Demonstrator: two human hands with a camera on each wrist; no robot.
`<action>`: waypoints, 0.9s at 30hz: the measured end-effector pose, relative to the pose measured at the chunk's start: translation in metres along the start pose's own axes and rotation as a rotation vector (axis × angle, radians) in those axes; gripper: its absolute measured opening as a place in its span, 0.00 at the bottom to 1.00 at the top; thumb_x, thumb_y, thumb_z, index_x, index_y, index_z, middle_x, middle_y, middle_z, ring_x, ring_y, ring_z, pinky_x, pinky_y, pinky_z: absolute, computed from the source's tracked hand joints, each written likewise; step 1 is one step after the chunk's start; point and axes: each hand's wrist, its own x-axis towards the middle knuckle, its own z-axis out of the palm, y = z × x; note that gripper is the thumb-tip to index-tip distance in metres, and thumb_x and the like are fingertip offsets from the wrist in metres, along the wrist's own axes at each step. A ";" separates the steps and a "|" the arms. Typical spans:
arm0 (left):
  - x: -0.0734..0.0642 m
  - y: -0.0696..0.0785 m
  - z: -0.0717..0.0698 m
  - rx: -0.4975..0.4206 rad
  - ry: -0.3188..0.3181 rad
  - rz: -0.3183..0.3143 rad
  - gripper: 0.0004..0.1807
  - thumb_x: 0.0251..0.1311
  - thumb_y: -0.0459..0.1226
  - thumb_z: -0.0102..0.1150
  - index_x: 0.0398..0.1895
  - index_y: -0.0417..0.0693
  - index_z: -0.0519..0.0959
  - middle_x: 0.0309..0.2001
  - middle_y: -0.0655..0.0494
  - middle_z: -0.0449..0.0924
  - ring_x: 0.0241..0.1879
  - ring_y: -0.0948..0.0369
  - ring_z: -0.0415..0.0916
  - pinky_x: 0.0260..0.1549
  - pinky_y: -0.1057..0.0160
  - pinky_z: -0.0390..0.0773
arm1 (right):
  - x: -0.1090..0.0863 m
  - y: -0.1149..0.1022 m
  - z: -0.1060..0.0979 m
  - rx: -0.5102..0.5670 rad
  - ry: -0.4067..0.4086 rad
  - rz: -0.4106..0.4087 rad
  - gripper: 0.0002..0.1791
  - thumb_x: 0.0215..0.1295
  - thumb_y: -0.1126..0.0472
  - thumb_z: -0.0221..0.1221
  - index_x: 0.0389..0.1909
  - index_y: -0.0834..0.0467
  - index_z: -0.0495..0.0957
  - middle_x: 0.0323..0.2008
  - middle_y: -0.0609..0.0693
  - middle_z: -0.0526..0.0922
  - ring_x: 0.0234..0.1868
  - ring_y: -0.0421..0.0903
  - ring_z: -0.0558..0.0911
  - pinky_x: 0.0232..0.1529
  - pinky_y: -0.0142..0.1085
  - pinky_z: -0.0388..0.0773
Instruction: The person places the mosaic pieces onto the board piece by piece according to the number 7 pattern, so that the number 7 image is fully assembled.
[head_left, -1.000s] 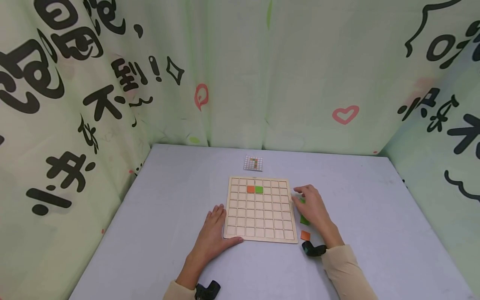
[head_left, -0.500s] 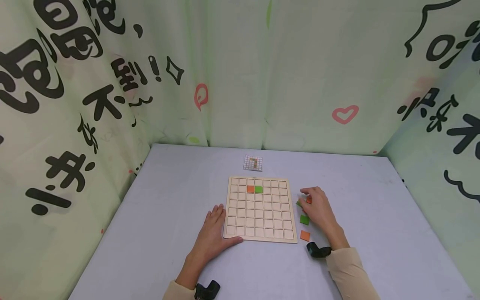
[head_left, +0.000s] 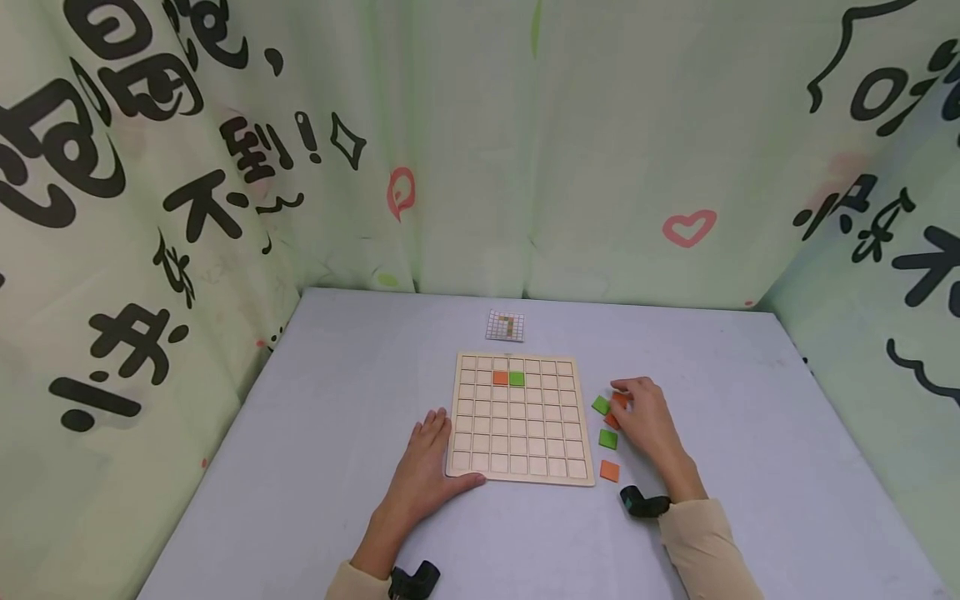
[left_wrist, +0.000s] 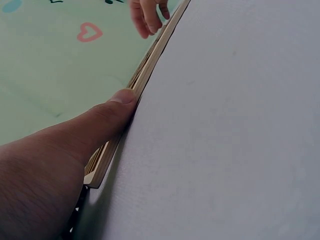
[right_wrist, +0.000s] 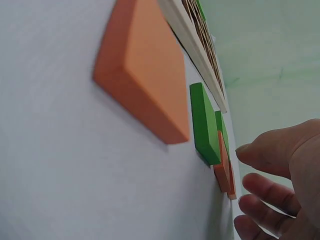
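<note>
A square wooden grid board (head_left: 520, 422) lies on the table, with an orange tile (head_left: 500, 378) and a green tile (head_left: 517, 379) side by side in its second row. My left hand (head_left: 423, 462) rests at the board's near left corner, fingers along the left side and thumb against the front edge (left_wrist: 122, 97). To the right of the board, my right hand (head_left: 645, 417) hovers close over loose tiles, its thumb and fingers apart around an orange tile (head_left: 620, 398). Beside it lie a green tile (head_left: 601, 405) and another orange tile (head_left: 612, 421), partly covered by the thumb.
Nearer along the board's right side lie a green tile (head_left: 608, 439) and an orange tile (head_left: 610, 472). A small card (head_left: 506, 326) with a coloured grid pattern sits beyond the board. Printed curtains (head_left: 480, 150) hang behind the table (head_left: 360, 350).
My right hand has shifted right, away from the board, uncovering the green tiles and some orange tiles it hid before. The left hand and the two tiles on the board stay put.
</note>
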 end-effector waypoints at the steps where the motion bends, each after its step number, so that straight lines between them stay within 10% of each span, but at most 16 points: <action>1: 0.000 0.000 0.000 0.001 -0.001 -0.001 0.59 0.49 0.65 0.68 0.75 0.37 0.61 0.78 0.43 0.57 0.79 0.48 0.50 0.79 0.48 0.53 | 0.000 0.000 0.000 0.001 -0.001 0.002 0.19 0.68 0.64 0.57 0.57 0.69 0.78 0.55 0.68 0.75 0.56 0.63 0.73 0.58 0.59 0.75; 27: 0.001 -0.001 0.000 0.000 -0.009 -0.002 0.59 0.48 0.66 0.68 0.75 0.36 0.61 0.78 0.42 0.56 0.80 0.48 0.50 0.79 0.48 0.52 | -0.002 0.013 -0.005 -0.050 -0.054 0.042 0.21 0.71 0.61 0.57 0.57 0.72 0.76 0.55 0.70 0.74 0.56 0.64 0.73 0.57 0.59 0.75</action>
